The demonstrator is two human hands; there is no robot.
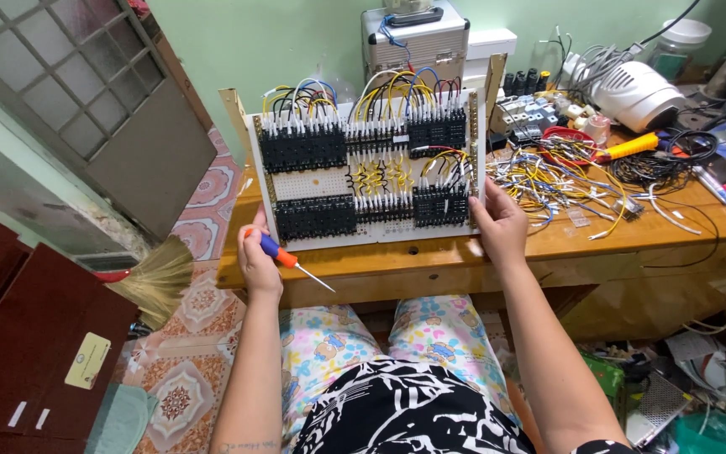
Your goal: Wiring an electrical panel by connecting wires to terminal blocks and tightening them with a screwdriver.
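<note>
A white wiring panel (321, 181) stands tilted upright on the wooden workbench (430, 256), carrying rows of black relay blocks and yellow, blue and white wires. My left hand (258, 256) grips a screwdriver (291, 259) with a blue and orange handle, its shaft pointing down to the right, and rests by the panel's lower left corner. My right hand (500, 225) holds the panel's right edge near the bottom.
Loose yellow and white wires (556, 181), a yellow-handled tool (632, 147), a white device (636, 92) and black cable coils crowd the bench's right side. A metal case (418, 38) stands behind the panel. A broom (157, 277) lies on the tiled floor at the left; clutter lies under the bench at the right.
</note>
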